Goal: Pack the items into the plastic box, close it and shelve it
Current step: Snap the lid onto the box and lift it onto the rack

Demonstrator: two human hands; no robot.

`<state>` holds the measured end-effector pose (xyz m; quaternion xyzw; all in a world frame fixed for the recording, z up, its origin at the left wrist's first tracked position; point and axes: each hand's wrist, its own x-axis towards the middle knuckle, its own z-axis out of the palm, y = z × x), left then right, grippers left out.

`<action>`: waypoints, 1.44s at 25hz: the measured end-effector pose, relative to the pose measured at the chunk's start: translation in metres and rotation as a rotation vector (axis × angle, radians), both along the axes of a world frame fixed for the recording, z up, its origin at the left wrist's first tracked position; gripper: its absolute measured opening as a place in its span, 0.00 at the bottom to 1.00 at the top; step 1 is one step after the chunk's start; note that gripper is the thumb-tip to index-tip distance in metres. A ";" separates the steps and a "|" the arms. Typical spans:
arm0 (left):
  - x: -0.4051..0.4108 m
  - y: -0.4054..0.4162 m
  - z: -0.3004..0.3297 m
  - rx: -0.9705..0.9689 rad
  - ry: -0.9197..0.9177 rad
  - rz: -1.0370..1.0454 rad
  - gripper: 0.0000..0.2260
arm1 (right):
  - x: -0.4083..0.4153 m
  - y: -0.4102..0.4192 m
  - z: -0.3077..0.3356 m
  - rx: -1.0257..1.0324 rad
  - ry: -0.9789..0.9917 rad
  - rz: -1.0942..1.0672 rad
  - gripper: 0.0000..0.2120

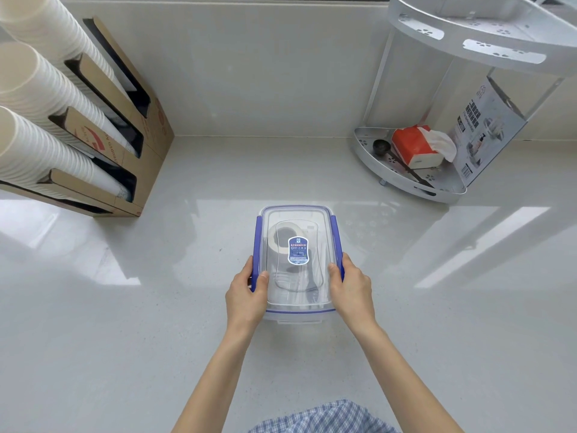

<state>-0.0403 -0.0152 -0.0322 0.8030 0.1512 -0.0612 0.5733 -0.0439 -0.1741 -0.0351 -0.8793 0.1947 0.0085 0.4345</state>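
Note:
A clear plastic box [296, 295] with a blue-trimmed lid and blue side latches sits on the pale counter in the middle of the view. The lid is on it and carries a small blue label [298, 250]. Through the lid I see a roll of tape [281, 239] and some dark items beneath. My left hand [246, 292] grips the box's left side over the blue latch, thumb on the lid. My right hand [351, 287] grips the right side the same way. A white two-tier corner shelf [406, 179] stands at the back right.
The shelf's lower tier holds an orange tissue pack [415, 145], a black scoop [382, 148] and a printed carton [487, 126]. A cardboard dispenser [137, 145] with stacks of paper cups [37, 89] stands at the left. A wall runs behind the counter.

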 end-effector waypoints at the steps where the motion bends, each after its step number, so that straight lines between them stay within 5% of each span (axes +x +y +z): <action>1: 0.000 0.001 -0.001 0.019 0.001 -0.010 0.18 | 0.000 0.000 0.000 0.008 -0.006 -0.002 0.18; 13: 0.004 0.016 -0.004 -0.257 0.202 -0.050 0.21 | -0.008 -0.013 -0.009 0.188 0.124 -0.029 0.27; 19: 0.005 0.016 -0.002 -0.281 0.215 -0.055 0.21 | -0.012 -0.015 -0.010 0.261 0.198 -0.025 0.16; 24: 0.007 0.009 0.005 -0.353 0.161 -0.059 0.18 | -0.006 -0.022 0.005 0.216 0.084 -0.058 0.24; 36: 0.055 -0.026 0.090 -0.418 -0.060 -0.234 0.16 | 0.039 -0.081 0.102 0.358 -0.165 -0.075 0.18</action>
